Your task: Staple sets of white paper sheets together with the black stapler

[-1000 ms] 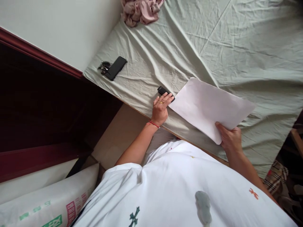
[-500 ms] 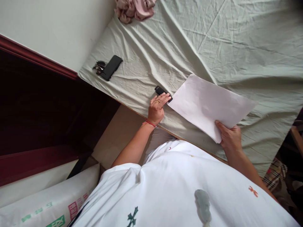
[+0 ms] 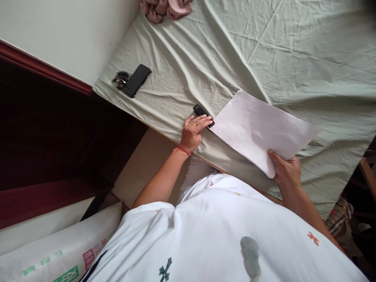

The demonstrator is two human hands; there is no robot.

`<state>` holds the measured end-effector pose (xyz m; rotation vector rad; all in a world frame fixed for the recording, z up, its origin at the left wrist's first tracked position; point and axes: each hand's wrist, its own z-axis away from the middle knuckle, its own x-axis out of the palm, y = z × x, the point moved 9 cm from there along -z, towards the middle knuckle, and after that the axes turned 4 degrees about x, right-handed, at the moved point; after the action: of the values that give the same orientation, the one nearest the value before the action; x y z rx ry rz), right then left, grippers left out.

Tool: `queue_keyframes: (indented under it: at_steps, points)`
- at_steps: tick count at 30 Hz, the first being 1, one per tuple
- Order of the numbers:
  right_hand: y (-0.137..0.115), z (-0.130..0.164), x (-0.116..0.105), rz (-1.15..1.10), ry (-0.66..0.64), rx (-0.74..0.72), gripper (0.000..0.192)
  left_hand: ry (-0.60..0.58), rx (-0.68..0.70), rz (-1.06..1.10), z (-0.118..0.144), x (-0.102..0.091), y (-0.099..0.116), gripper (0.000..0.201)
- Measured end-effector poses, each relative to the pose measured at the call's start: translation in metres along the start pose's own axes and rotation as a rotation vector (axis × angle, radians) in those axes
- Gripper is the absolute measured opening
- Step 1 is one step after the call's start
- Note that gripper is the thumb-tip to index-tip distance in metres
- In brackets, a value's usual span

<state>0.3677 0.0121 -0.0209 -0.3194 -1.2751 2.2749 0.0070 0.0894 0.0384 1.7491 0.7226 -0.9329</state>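
Note:
A black stapler (image 3: pixel 199 110) lies on the bed sheet with its front end at the left corner of some white paper (image 3: pixel 258 127). My left hand (image 3: pixel 192 131) rests on the stapler from above, fingers stretched out flat across its front part; the thumb is hidden. The paper is held at its near right edge by my right hand (image 3: pixel 288 170), thumb on top and the other fingers underneath. It looks like more than one sheet, slightly bowed. Whether the paper corner sits inside the stapler's jaws is covered by my fingers.
A black phone (image 3: pixel 137 80) and a bunch of keys (image 3: pixel 121 79) lie at the left on the pale green sheet (image 3: pixel 293 58). Crumpled pink cloth (image 3: pixel 167 8) is at the back by the wall. A white printed sack (image 3: pixel 67 246) stands at the lower left, below dark red furniture (image 3: pixel 44 196).
My left wrist and forearm have shifted slightly left, while the fingers stay on the stapler. The right hand keeps its hold on the paper. The view has shifted a little.

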Motion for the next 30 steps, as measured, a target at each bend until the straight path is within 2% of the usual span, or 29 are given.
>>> queue_keyframes:
  at_steps: [5, 11, 17, 22, 27, 28, 30]
  points:
    - [0.000, 0.002, 0.000, -0.017, 0.022, 0.011, 0.045, -0.002, 0.034, 0.021, 0.003, 0.004, -0.004, 0.062]
    - [0.001, -0.002, 0.000, -0.010, 0.007, 0.004, 0.045, 0.073, 0.127, 0.112, 0.010, 0.014, -0.006, 0.063]
    - [0.000, 0.002, -0.001, -0.006, -0.029, 0.023, 0.053, 0.137, 0.137, 0.283, 0.011, 0.014, -0.009, 0.063]
    - [-0.015, 0.008, -0.027, 0.004, -0.018, -0.040, 0.052, 0.198, 0.094, 0.328, 0.018, 0.010, -0.010, 0.054]
    - [-0.031, 0.005, -0.067, 0.060, 0.011, -0.156, 0.045, 0.435, -0.104, 0.311, 0.038, -0.015, -0.012, 0.034]
    - [-0.033, 0.004, -0.073, 0.059, 0.021, -0.177, 0.044, 0.444, -0.141, 0.357, 0.041, -0.015, -0.011, 0.033]
    - [-0.034, 0.003, -0.080, 0.064, 0.033, -0.202, 0.043, 0.356, -0.197, 0.507, 0.042, -0.005, -0.003, 0.036]
